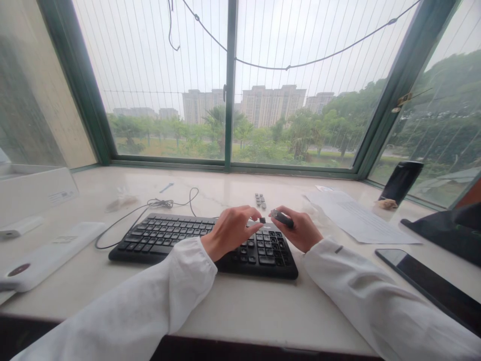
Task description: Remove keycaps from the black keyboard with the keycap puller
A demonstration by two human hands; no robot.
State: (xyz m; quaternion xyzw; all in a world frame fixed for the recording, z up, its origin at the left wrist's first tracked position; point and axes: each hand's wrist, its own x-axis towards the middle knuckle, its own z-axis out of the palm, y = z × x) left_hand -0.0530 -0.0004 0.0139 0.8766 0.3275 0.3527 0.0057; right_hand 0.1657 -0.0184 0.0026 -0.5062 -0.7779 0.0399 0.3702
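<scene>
A black keyboard [165,235] lies in front of me, with dark open sockets showing at the right end of its number pad. My left hand [233,228] is above the keyboard, thumb and forefinger pinching a small black keycap [262,220]. Just right of it, my right hand [300,228] is closed around a keycap puller [281,218] with a dark handle and a paler tip pointing left. The tip is close to the keycap; I cannot tell whether they touch. Several loose keycaps [260,200] sit in short rows behind the keyboard.
A coiled cable [161,203] and a small plastic bag [122,200] lie behind the keyboard. At left are a white box [37,190] and a long white device [52,255]. Papers [361,215], a dark tablet [428,286] and an upright phone [401,181] are at right.
</scene>
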